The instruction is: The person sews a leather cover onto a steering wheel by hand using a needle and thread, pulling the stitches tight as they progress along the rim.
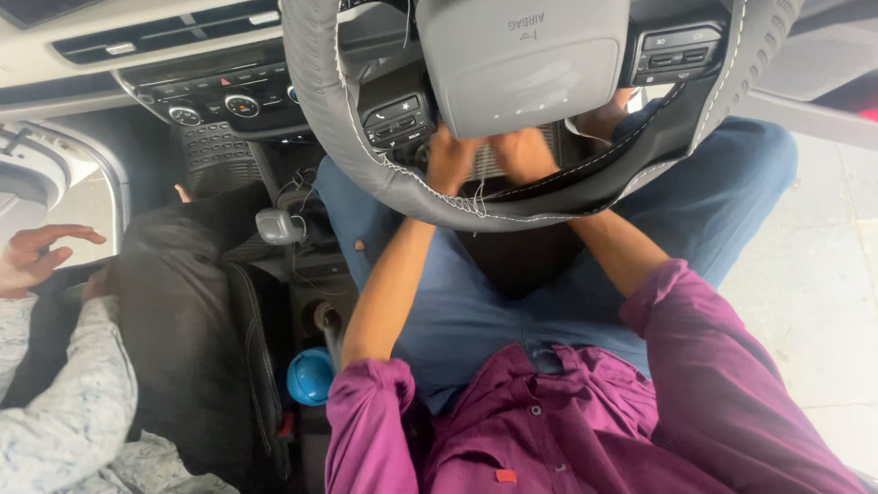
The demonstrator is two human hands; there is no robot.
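Hands side by side behind steering wheel (402, 197) lower rim, left hand (450, 160) and right hand (523, 154) curled, grasp unclear

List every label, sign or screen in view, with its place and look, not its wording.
Embossed label: on the grey hub of the steering wheel, small raised letters, same grey.
Button panels: either side of the hub, black with white symbols.
Climate controls: centre dash, black, round dials with lit marks.
No screens or packages visible.
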